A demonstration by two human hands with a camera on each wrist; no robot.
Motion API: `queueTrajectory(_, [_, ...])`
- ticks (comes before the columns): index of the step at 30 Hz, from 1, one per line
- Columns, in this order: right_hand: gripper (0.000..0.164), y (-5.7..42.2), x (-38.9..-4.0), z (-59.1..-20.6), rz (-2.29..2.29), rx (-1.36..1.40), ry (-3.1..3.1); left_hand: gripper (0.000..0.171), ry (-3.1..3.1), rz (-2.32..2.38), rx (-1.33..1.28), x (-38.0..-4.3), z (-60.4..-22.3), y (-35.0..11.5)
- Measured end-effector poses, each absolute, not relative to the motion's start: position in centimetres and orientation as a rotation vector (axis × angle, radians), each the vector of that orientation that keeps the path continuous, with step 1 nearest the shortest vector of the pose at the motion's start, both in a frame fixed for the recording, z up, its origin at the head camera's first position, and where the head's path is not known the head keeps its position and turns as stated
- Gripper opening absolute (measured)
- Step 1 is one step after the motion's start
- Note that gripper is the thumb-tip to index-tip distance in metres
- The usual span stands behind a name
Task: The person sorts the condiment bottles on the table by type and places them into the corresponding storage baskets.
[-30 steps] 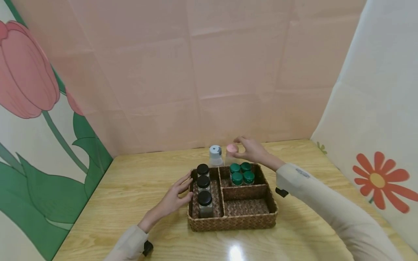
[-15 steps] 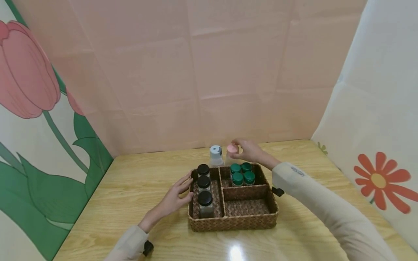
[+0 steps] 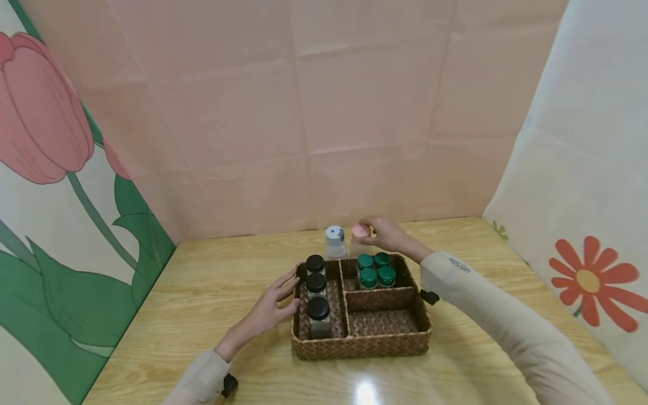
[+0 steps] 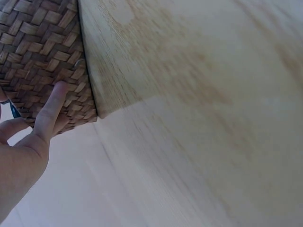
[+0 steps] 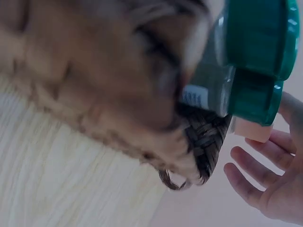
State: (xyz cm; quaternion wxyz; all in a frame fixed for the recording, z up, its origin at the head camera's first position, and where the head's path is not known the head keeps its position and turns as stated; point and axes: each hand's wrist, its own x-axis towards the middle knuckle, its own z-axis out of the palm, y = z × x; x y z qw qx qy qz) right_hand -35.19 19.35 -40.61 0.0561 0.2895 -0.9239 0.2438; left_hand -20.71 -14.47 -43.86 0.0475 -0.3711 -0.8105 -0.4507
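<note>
A woven basket (image 3: 361, 346) with compartments stands on the table. Its left compartment holds 3 jars with black lids (image 3: 318, 307); the back right one holds several jars with green lids (image 3: 386, 275). My left hand (image 3: 265, 309) rests its fairly straight fingers against the basket's left wall; in the left wrist view one finger (image 4: 51, 106) touches the weave outside. Behind the basket, my right hand (image 3: 388, 233) pinches the pink cap (image 3: 359, 230) of a clear bottle, whose lower part is hidden. Beside it stands a clear bottle with a pale blue-grey cap (image 3: 334, 236).
The wooden table (image 3: 217, 270) runs back to a pink cloth backdrop (image 3: 304, 124). Printed flower panels rise at both sides, a tulip (image 3: 43, 107) on the left. The basket's wall and green lids lie between the right wrist camera and the right fingers.
My right hand has moved slightly left and closed its fingers on the pink cap. The left hand and the basket look almost unmoved.
</note>
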Motion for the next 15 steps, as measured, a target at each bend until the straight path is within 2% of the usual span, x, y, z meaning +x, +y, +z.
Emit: queueTrajectory(15, [0.033, 19.56, -35.55, -40.51, 0.844, 0.828, -2.792, 0.048, -2.465, -1.316, -1.114, -20.71, -43.94, -14.29])
